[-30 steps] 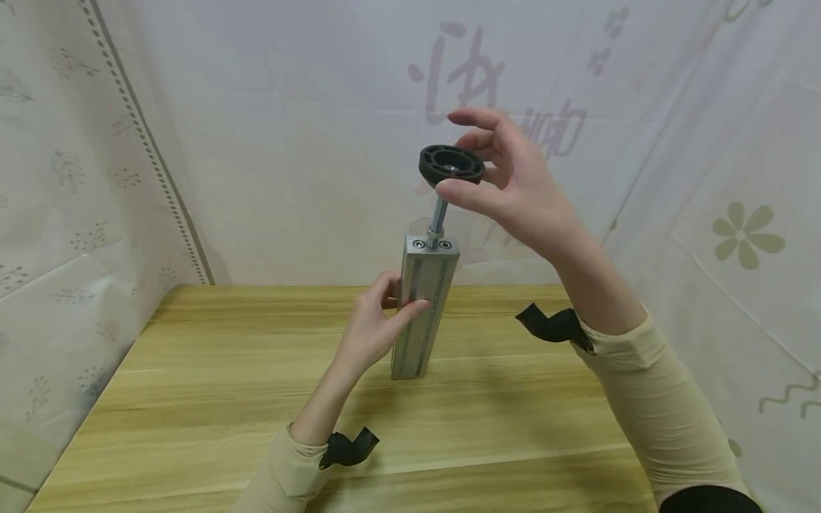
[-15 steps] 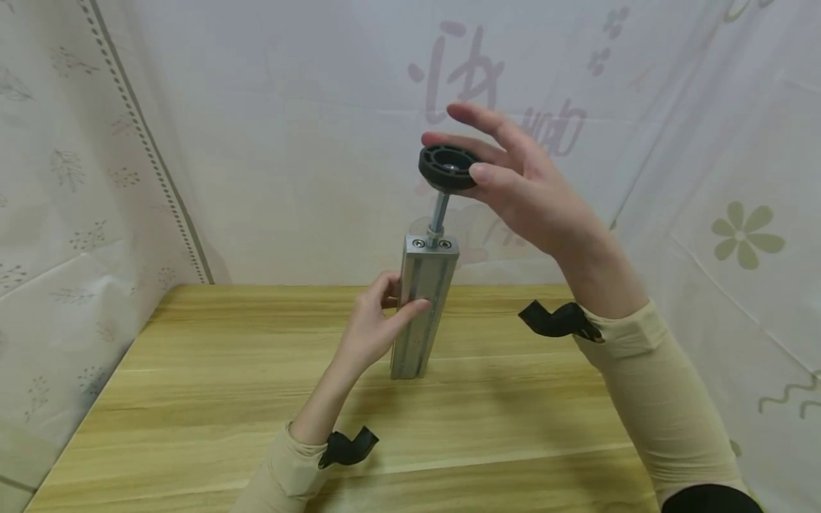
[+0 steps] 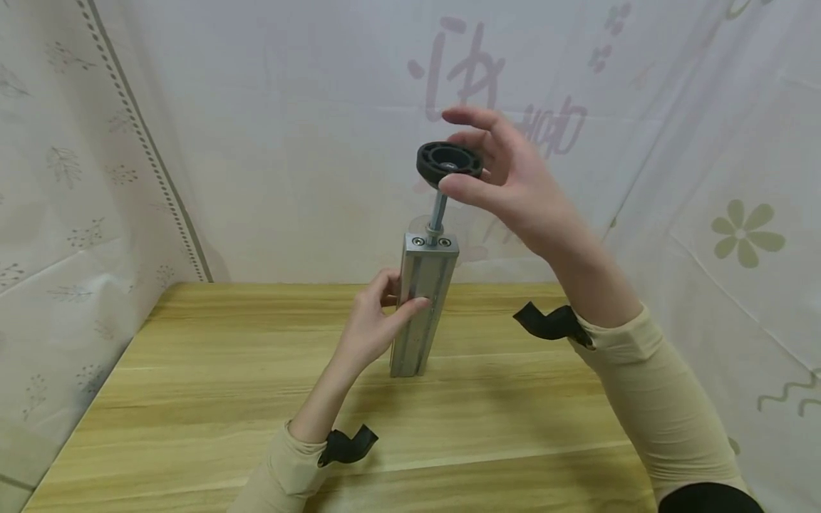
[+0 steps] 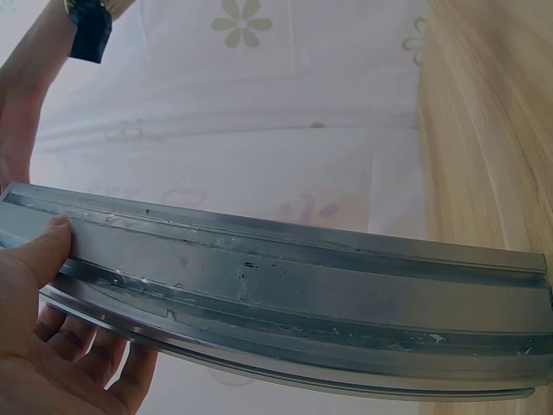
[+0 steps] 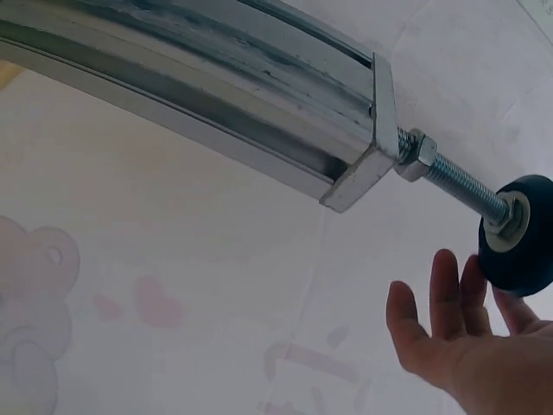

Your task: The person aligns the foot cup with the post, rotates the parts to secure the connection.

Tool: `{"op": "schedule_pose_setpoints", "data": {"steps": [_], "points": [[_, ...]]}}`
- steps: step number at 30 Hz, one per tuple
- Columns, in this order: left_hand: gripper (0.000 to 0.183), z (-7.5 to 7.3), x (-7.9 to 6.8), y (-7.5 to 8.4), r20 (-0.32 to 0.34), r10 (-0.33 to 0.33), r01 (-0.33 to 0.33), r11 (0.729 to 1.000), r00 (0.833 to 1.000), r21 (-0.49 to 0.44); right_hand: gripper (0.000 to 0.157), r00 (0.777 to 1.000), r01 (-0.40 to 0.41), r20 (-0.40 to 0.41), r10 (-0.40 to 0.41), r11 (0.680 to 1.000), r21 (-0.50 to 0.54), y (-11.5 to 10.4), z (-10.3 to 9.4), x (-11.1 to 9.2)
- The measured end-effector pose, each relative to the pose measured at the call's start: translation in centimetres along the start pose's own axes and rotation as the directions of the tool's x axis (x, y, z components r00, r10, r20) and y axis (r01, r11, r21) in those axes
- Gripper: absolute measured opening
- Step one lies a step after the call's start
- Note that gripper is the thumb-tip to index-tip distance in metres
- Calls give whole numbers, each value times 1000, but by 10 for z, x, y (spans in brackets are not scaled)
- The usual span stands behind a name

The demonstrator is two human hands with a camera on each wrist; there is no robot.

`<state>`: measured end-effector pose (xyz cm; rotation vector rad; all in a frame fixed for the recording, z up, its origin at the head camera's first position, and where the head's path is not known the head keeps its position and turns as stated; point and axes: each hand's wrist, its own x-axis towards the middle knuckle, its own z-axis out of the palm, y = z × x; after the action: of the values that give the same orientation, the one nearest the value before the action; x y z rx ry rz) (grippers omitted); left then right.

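Note:
An aluminium profile (image 3: 413, 345) stands upright on the wooden table, leaning slightly right at its top. My left hand (image 3: 368, 324) grips its upper half, thumb across the near face and fingers behind. From the end plate (image 3: 431, 248) on top rises the threaded rod (image 3: 439, 209) of a levelling foot, its round black base (image 3: 426, 168) facing up. My right hand (image 3: 516, 185) pinches the base's rim between thumb and fingers. A hex nut (image 5: 418, 156) sits on the rod close to the end plate in the right wrist view.
The wooden table (image 3: 224, 370) reaches back to a pale printed curtain (image 3: 308, 142), which also hangs on both sides. Black straps (image 3: 349, 445) are on both wrists, over beige sleeves.
My right thumb and fingers shifted round the black base half a second ago, then returned to pinch its near rim. My left hand and the profile stay in place.

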<state>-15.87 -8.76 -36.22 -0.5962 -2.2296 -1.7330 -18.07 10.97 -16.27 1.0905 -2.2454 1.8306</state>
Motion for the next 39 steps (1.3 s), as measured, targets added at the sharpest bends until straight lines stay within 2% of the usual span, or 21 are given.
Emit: {"op": "schedule_pose_setpoints", "data": {"steps": [4,7,10,12,18,24,30,36,39], "points": [[32,0,0,0,0,-4,4,1000,1000,3,64,999,5,-38,-7,998,-59,-3,6,1],[33,0,0,0,1,-2,2,1000,1000,5,66,1000,16,-19,-17,998,-53,-2,4,1],[32,0,1,1,5,-1,1,1000,1000,4,68,999,40,30,-40,999,16,2,-2,0],[32,0,1,1,6,-2,2,1000,1000,3,69,996,55,64,-61,994,99,7,-7,0],[31,1,1,1,4,1,-1,1000,1000,4,69,985,82,118,-127,940,332,17,-17,3],[30,1,0,0,4,0,0,1000,1000,-2,64,973,70,173,-151,912,405,20,-19,5],[31,1,0,1,1,-6,6,1000,1000,-2,64,970,80,184,-160,922,379,19,-17,4],[31,1,0,0,1,-11,11,1000,1000,-3,58,989,90,97,-108,979,181,12,-11,1],[31,0,0,0,1,-15,15,1000,1000,-4,57,997,68,37,-71,994,82,7,-5,0]]}}
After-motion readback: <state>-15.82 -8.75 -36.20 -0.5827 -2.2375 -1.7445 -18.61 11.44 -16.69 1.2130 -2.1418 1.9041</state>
